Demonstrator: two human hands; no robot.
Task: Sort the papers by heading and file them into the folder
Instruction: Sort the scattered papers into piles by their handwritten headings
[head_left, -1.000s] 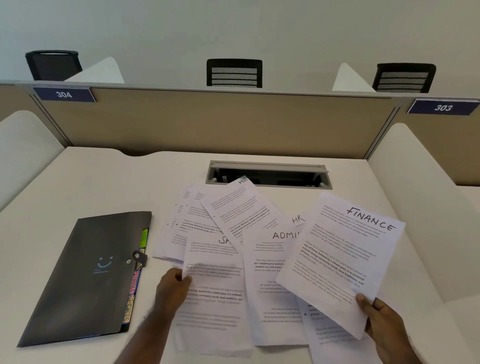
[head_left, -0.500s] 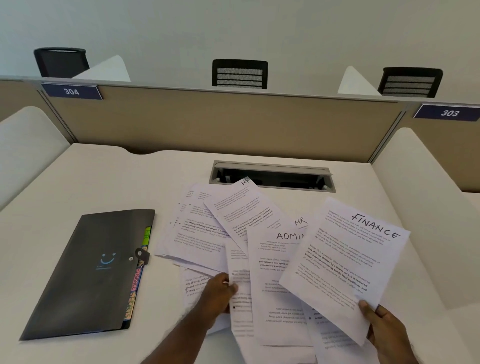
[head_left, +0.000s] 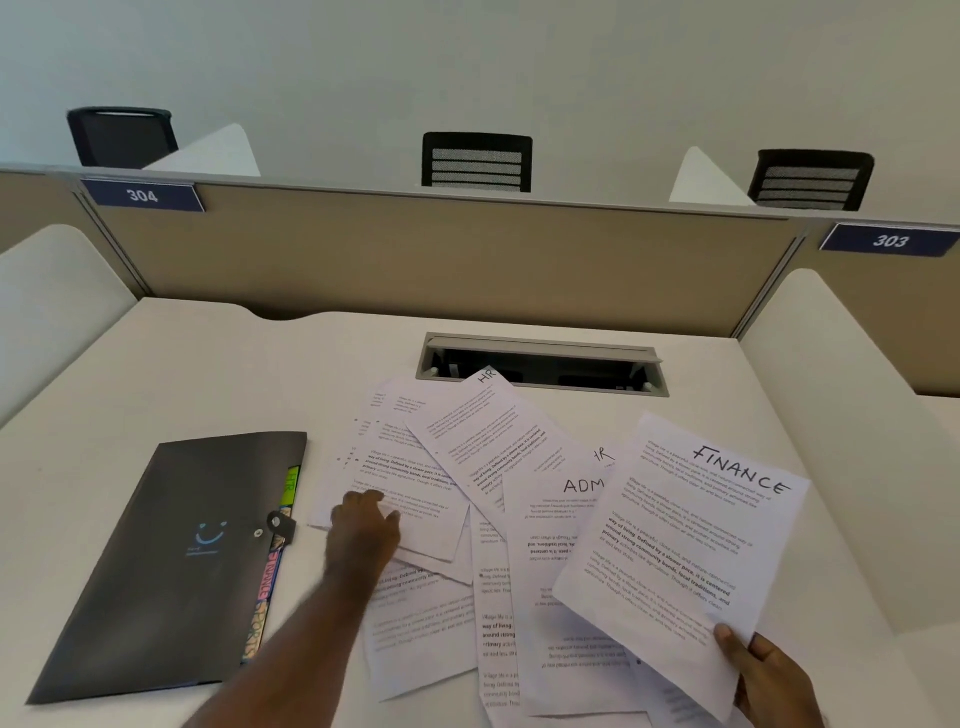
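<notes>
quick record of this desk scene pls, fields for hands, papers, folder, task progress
left hand: left hand rests on the left side of the spread papers, its fingers blurred
right hand: right hand grips the lower corner of the FINANCE sheet, lifted over the pile
headings readable: HR, ADM (cut off), FINANCE
folder: dark folder lies left of the papers, strap fastened, coloured tabs showing at its right edge
desk: white desk with a cable hatch behind the papers
progress: sorting under way, nothing visibly filed yet
</notes>
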